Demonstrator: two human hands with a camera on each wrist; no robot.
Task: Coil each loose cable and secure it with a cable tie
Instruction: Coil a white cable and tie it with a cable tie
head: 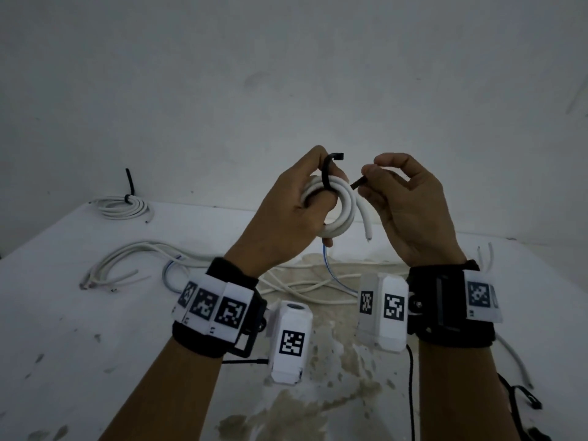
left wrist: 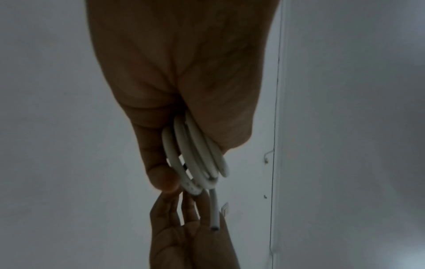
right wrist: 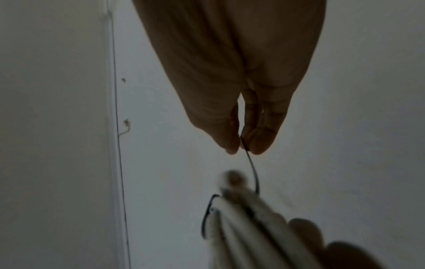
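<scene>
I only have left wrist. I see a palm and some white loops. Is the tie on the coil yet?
Observer: Wrapped, not closed. In the head view the black cable tie loops over the white coil; its head end sticks up free.
Operator: Who holds the tail?
Observer: The right hand pinches it between thumb and fingertip; right wrist shows the strip running from the pinch to the coil.
Operator: Left hand only on the coil?
Observer: Yes, the left hand grips the loops, fingers through the middle.
Operator: Any finished ones?
Observer: One tied coil lies at the table's far left; loose cables lie nearer.
</scene>
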